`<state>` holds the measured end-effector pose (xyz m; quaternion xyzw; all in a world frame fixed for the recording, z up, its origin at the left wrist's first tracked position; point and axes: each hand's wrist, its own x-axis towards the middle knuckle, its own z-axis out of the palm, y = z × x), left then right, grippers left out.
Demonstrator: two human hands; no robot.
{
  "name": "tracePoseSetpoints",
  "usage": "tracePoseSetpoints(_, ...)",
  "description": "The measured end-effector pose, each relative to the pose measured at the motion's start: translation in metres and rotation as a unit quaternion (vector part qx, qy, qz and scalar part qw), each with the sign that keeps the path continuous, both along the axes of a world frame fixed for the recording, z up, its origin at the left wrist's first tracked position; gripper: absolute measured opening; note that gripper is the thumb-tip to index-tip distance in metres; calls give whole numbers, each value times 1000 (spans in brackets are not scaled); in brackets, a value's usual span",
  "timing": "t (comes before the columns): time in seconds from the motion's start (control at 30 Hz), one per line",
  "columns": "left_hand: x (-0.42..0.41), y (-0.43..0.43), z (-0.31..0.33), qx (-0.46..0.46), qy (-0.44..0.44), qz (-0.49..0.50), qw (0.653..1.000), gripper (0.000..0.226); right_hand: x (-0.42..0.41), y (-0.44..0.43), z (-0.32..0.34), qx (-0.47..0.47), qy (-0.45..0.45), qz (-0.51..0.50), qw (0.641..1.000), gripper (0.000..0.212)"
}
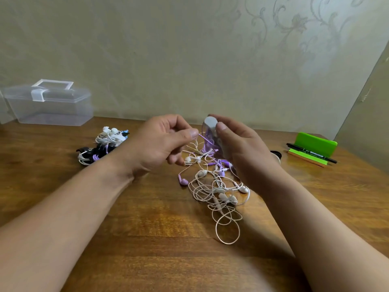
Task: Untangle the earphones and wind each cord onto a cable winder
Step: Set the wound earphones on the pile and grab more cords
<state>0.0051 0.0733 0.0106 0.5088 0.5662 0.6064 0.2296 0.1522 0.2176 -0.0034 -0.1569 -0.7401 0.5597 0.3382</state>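
Note:
My right hand (pixel 242 152) holds a grey cable winder (pixel 211 123) upright above the table, with purple cord (pixel 207 142) wrapped around it. My left hand (pixel 162 142) pinches a stretch of that purple cord between thumb and forefinger, just left of the winder. Below both hands lies a tangle of white and purple earphones (pixel 216 186) on the wooden table (pixel 147 239), its loops trailing toward me. A purple earbud (pixel 183 181) lies at the tangle's left edge.
A pile of wound earphones on winders (pixel 103 145) lies at the left. A clear plastic box (pixel 48 104) stands at the back left by the wall. At the right are a green stand (pixel 313 144) and black pens (pixel 311 153).

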Motion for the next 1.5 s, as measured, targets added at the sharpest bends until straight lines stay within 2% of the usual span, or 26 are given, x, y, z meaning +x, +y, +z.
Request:
tracePoseSetpoints(0.17, -6, 5, -5, 11, -103, 35, 994, 13, -1, -5, -1, 34, -24, 54, 998, 30)
tracePoseSetpoints(0.27, -9, 6, -5, 12, -133, 34, 991, 9, -1, -7, -2, 29, -27, 70, 997, 28)
tracePoseSetpoints(0.43, -9, 5, -5, 35, -174, 0, 984, 6, -7, -3, -6, -16, 11, 45, 999, 40)
tracePoseSetpoints(0.53, -6, 6, -3, 79, -207, -25, 975, 14, -7, 0, -8, -14, 6, 41, 999, 42)
tracePoseSetpoints(0.63, -7, 7, -2, 98, -230, -43, 967, 12, -8, -2, -8, -12, 1, 45, 999, 39)
tracePoseSetpoints(0.73, -11, 8, -5, 68, -190, 12, 979, 10, -4, -7, -3, -37, 17, 67, 997, 28)
tracePoseSetpoints(0.8, -14, 7, -7, 42, -128, 61, 989, 12, 0, -8, -2, -1, -1, 76, 997, 26)
tracePoseSetpoints(0.9, -19, 6, -9, 21, -63, 86, 994, 13, 2, -8, -1, 53, -34, 91, 994, 27)
tracePoseSetpoints(1.0, -22, 5, -9, -3, 11, 103, 995, 10, 1, -7, -3, 61, -57, 90, 993, 27)
tracePoseSetpoints(1.1, -24, 3, -6, 8, 13, 104, 994, 13, -2, -6, -5, 39, -45, 70, 996, 29)
tracePoseSetpoints(1.3, -26, 3, -3, 33, -46, 90, 994, 20, -6, -1, -8, -4, -26, 62, 998, 42)
tracePoseSetpoints(1.5, -22, 4, -6, 14, -10, 95, 995, 20, -2, -6, -6, 26, -56, 108, 992, 38)
